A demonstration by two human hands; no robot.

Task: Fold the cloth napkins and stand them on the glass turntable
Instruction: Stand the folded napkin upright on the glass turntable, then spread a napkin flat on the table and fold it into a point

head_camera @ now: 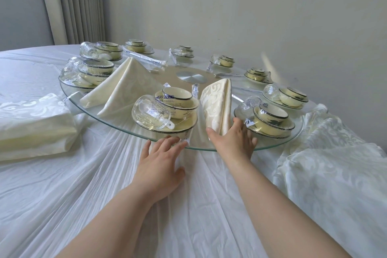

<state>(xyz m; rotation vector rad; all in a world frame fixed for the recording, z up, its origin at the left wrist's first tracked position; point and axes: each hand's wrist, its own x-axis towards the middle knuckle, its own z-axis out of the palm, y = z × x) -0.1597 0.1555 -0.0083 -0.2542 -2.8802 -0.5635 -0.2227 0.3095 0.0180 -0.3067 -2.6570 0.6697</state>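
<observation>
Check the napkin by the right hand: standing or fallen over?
Standing. The folded napkin rises upright on the glass turntable, with the right hand touching its base.

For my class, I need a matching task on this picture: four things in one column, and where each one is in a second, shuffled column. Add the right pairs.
Things
1. right hand
2. left hand
3. metal disc
4. napkin stack

Places
A. centre of the glass turntable
B. on the tablecloth, left of the turntable
C. touching the base of the upright napkin
D. fingertips at the turntable's near rim

Pairs: 1-C, 2-D, 3-A, 4-B
</observation>
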